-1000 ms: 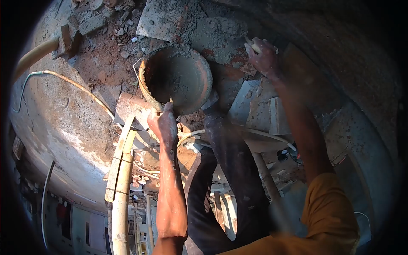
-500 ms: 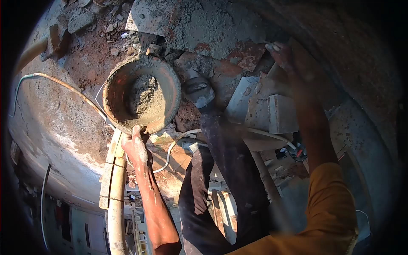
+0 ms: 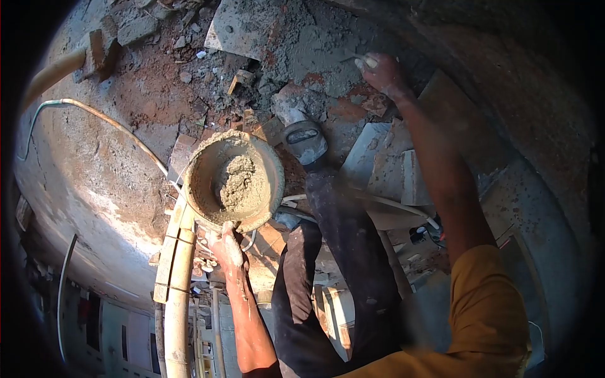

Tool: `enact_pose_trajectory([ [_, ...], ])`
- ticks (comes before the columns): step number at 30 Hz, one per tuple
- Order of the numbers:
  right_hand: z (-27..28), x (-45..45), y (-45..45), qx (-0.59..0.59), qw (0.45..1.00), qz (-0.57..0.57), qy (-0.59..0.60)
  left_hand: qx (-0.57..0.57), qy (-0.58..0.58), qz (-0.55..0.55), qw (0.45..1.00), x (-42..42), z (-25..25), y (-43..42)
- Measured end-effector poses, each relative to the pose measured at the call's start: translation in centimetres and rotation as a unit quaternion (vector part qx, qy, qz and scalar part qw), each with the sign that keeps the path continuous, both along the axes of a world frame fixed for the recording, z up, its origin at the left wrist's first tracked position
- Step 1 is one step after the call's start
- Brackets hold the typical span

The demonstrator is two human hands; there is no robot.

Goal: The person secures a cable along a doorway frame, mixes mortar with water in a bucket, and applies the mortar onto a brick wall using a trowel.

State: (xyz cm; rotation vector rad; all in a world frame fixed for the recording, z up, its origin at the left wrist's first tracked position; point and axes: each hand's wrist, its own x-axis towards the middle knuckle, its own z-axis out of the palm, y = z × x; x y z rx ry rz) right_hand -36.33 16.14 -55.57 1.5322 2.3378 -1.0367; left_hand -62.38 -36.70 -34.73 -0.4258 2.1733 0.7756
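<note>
Mortar partly coats ground beside 1 shaded wall.

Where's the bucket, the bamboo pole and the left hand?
Bucket (image 3: pixel 273 179): head view, inner wall.
Bamboo pole (image 3: pixel 179 309): head view, lower part.
Left hand (image 3: pixel 229 249): head view, middle of the hand.

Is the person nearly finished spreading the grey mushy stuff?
Looks only partly done. Grey mortar already covers a patch by the right hand, which holds a small tool. The left hand grips the bucket. Probably left: the lumpy mix inside, and perhaps the reddish patches beside the mortar. How much needs covering, I can't tell.
</note>
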Motion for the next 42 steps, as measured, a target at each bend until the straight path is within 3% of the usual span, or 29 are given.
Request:
enact_pose_trajectory([
  [2, 0.0, -1.7, 1.5, -0.004, 0.999, -0.036, 0.008, 0.033, -0.041, 0.08, 0.995, 1.0, 2.1, 3.4],
  [4, 0.6, -3.8, 2.6, 0.014, 0.999, -0.041, 0.014, 0.018, 0.006, 0.075, 0.997, 2.1, 2.7, 5.7],
  [6, 1.9, -4.4, 0.0, 0.03, 0.999, -0.023, 0.006, -0.06, 0.006, -0.059, 0.996, 1.9, 3.7, 6.7],
  [10, 1.5, -6.7, -3.2, -0.039, 0.999, 0.003, -0.004, -0.02, -0.017, 0.1, 0.995, 3.3, 2.7, 6.4],
  [11, 0.3, -8.2, -2.4, -0.084, 0.995, -0.022, -0.04, -0.022, -0.027, 0.091, 0.995, 3.2, 3.1, 6.7],
  [14, -1.0, -11.4, 0.6, 0.015, 0.993, -0.118, 0.018, 0.037, -0.032, 0.147, 0.988, 3.2, 4.0, 8.0],
  [16, -0.5, -11.8, 1.6, 0.043, 0.994, -0.099, 0.01, 0.02, -0.031, 0.104, 0.994, 3.1, 3.8, 7.3],
  [18, 3.4, -12.2, 1.1, 0.07, 0.996, -0.058, -0.022, 0.023, -0.009, 0.062, 0.998, 2.9, 4.4, 7.5],
  [22, 17.1, -13.4, -3.4, 0.099, 0.99, 0.051, 0.09, 0.025, 0.012, 0.042, 0.999, 2.0, 9.8, 9.7],
  [23, 20.6, -13.2, -5.2, 0.133, 0.98, 0.076, 0.13, 0.021, 0.041, -0.011, 0.999, 2.1, 10.3, 8.5],
  [24, 24.4, -13.0, -7.3, 0.173, 0.966, 0.111, 0.156, 0.03, 0.012, 0.049, 0.998, 2.0, 11.9, 9.4],
  [26, 31.8, -12.8, -10.5, 0.173, 0.935, 0.238, 0.199, 0.096, 0.01, 0.138, 0.986, 1.7, 16.7, 12.2],
  [27, 34.6, -12.2, -12.1, 0.143, 0.92, 0.336, 0.14, 0.11, 0.003, 0.12, 0.987, 1.7, 17.7, 11.0],
  [28, 37.5, -12.2, -13.0, 0.203, 0.889, 0.375, 0.168, 0.085, 0.005, 0.063, 0.994, 1.2, 19.8, 10.9],
  [31, 46.7, -12.3, -16.1, 0.192, 0.948, 0.177, 0.183, 0.108, 0.018, 0.068, 0.992, 1.5, 26.2, 10.0],
  [32, 49.6, -12.6, -16.6, 0.192, 0.958, 0.103, 0.185, 0.121, 0.067, 0.012, 0.99, 2.3, 25.9, 7.0],
  [34, 55.2, -12.1, -18.2, 0.205, 0.968, 0.007, 0.146, 0.122, 0.004, 0.105, 0.987, 3.2, 31.7, 6.2],
  [36, 59.1, -11.0, -20.6, 0.225, 0.961, -0.078, 0.137, 0.167, 0.008, 0.132, 0.977, 4.2, 36.0, 4.2],
  [40, 68.1, -10.8, -28.1, 0.22, 0.944, -0.093, 0.228, 0.197, 0.017, 0.112, 0.974, 7.0, 41.3, -5.6],
  [42, 72.4, -11.5, -33.0, 0.151, 0.944, -0.117, 0.27, 0.177, 0.028, 0.109, 0.978, 8.8, 43.9, -11.2],
])
